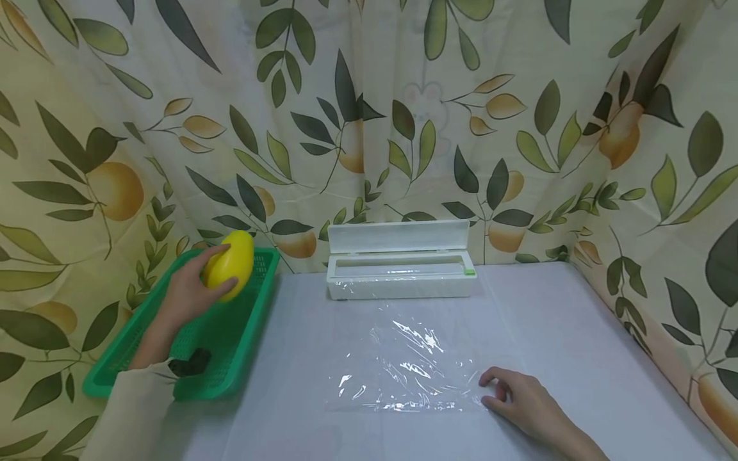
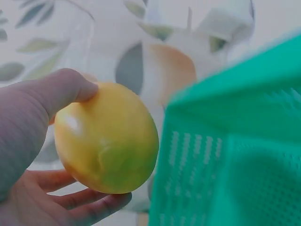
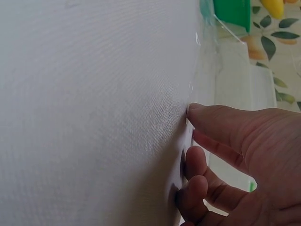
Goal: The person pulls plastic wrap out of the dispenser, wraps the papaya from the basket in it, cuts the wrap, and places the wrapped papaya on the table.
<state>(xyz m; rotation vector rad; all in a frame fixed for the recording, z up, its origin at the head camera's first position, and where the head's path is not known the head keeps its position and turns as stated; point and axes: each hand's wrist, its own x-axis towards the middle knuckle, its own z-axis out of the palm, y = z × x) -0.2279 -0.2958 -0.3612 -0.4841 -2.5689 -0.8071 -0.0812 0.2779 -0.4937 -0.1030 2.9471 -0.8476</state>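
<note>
My left hand (image 1: 187,288) grips a smooth yellow mango (image 1: 233,266) above the far part of a green plastic basket (image 1: 245,378). In the left wrist view the mango (image 2: 110,141) has a greenish patch, with the thumb on top and the other fingers underneath. A sheet of clear plastic wrap (image 1: 415,365) lies on the table, drawn out of a white wrap dispenser (image 1: 398,288). At its near right corner my right hand (image 1: 521,400) holds the film's edge with curled fingers; in the right wrist view the thumb (image 3: 218,117) meets that edge low against the tabletop.
The dispenser's lid (image 1: 398,237) stands raised, and a small green slider (image 1: 469,272) sits at its right end. A white cloth covers the table (image 1: 536,320). Leaf-and-fruit patterned curtains (image 1: 369,128) enclose the back and both sides.
</note>
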